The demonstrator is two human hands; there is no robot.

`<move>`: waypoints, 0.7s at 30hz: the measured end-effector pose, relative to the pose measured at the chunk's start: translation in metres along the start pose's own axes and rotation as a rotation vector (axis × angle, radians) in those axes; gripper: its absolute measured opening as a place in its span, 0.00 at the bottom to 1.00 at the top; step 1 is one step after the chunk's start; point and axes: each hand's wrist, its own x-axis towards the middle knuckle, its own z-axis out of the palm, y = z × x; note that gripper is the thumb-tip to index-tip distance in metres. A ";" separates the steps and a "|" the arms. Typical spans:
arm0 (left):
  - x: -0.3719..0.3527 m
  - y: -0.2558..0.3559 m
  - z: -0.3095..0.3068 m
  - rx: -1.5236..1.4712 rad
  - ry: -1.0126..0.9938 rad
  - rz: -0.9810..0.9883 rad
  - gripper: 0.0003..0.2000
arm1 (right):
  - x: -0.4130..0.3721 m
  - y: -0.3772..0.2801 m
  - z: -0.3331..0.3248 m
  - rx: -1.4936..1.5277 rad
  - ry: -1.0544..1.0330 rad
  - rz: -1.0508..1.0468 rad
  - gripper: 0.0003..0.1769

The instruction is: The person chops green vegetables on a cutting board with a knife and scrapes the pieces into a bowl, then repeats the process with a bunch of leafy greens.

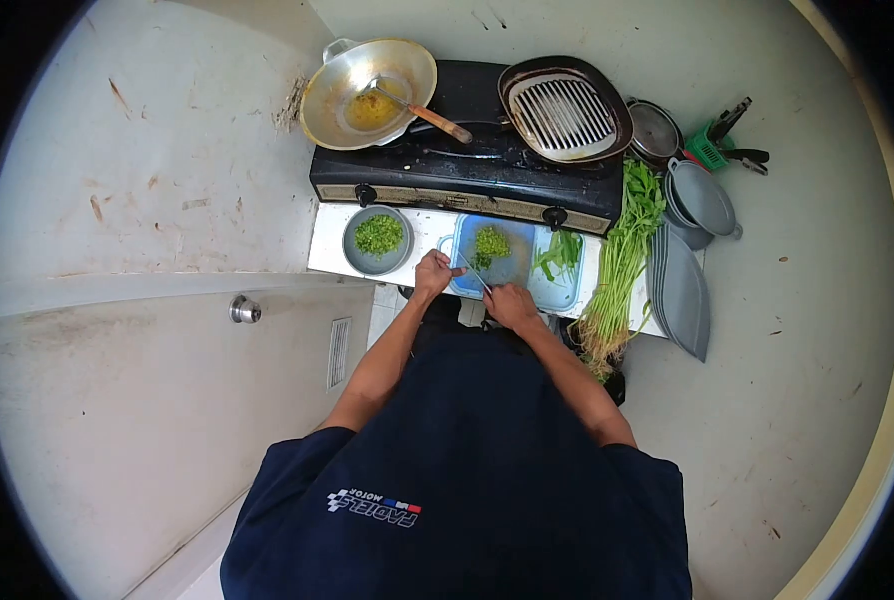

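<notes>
My right hand (512,306) is wrapped round the handle of a knife (475,273), its blade slanting up and left over the near edge of the blue cutting board (520,270). My left hand (435,275) is beside the board's left edge, a finger or thumb stretched out to the blade and the others partly curled. Beyond the blade, a small heap of chopped greens (491,243) sits on the board. Some uncut green leaves (559,254) lie on its right side. Left of the board, a grey bowl (376,268) contains more chopped greens (378,235).
Behind the board stands a black two-burner stove (457,170), bearing a wok (317,105) with a wooden-handled ladle (437,122) and a grill pan (564,115). At right are a bunch of rooted leafy stalks (622,270), grey plates (682,295) and a green basket (707,150) with dark-handled utensils.
</notes>
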 end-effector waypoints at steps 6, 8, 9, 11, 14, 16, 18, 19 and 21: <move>0.004 -0.004 0.000 -0.039 -0.025 -0.042 0.25 | -0.001 -0.006 -0.008 0.004 -0.008 -0.031 0.24; 0.009 -0.013 0.006 -0.046 -0.020 -0.029 0.25 | -0.001 -0.006 -0.009 0.002 -0.013 -0.034 0.24; 0.007 -0.010 0.005 -0.037 -0.017 -0.029 0.25 | -0.001 -0.006 -0.009 -0.004 -0.022 -0.034 0.24; 0.003 -0.005 0.001 -0.019 -0.009 -0.032 0.24 | -0.001 -0.006 -0.008 -0.007 -0.036 -0.034 0.24; 0.006 -0.011 0.004 -0.025 -0.013 -0.027 0.24 | 0.002 -0.008 -0.011 -0.004 -0.045 -0.033 0.24; 0.004 -0.007 0.002 -0.030 -0.013 -0.041 0.24 | 0.005 -0.007 -0.007 -0.007 -0.046 -0.026 0.24; 0.002 -0.003 0.001 -0.038 -0.015 -0.045 0.24 | 0.008 -0.006 -0.002 -0.023 -0.010 -0.028 0.23; 0.001 -0.001 -0.001 -0.044 -0.016 -0.042 0.24 | 0.011 -0.006 0.001 -0.030 0.009 -0.032 0.23; -0.002 0.002 -0.002 -0.048 -0.015 -0.044 0.23 | 0.012 -0.004 0.001 -0.019 -0.030 -0.029 0.23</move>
